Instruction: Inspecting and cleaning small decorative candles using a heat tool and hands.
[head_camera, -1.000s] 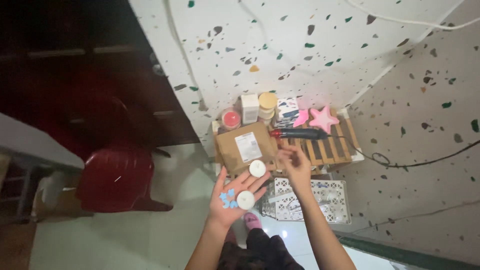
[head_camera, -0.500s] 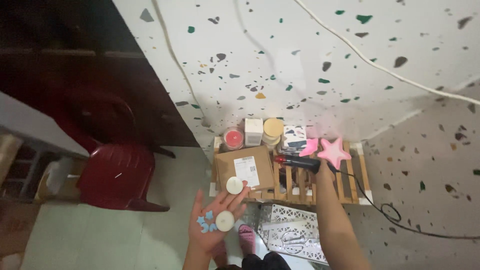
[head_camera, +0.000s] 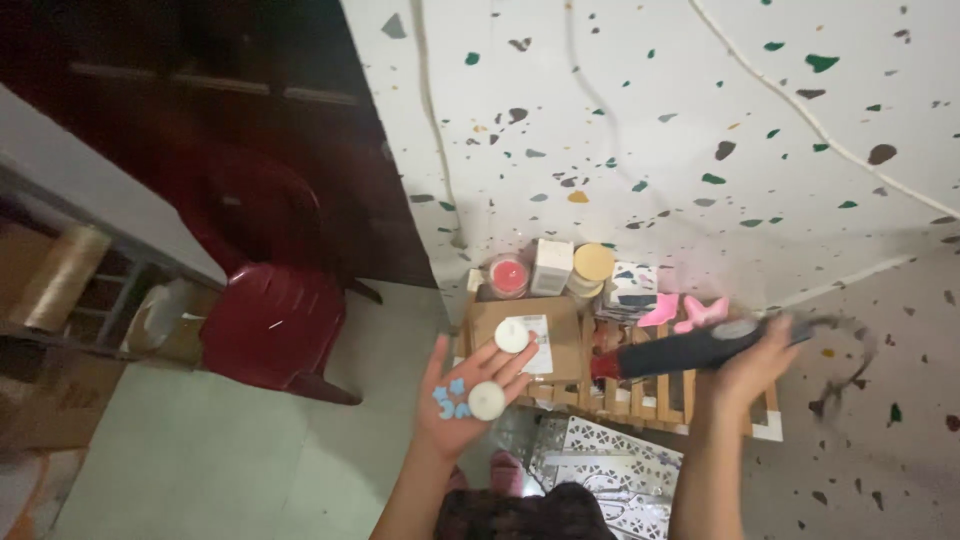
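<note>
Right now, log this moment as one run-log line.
left hand: open, palm up, two white discs, blue bits | right hand: gripping dark glue gun | under: wooden rack, cardboard box

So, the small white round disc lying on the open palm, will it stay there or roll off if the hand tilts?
The white disc looks flat and low, so it would probably slide rather than roll. It rests loose on the open left hand, no finger closed over it, so a tilt could drop it. It seems small and likely light, like the second disc at the fingertips.
</note>
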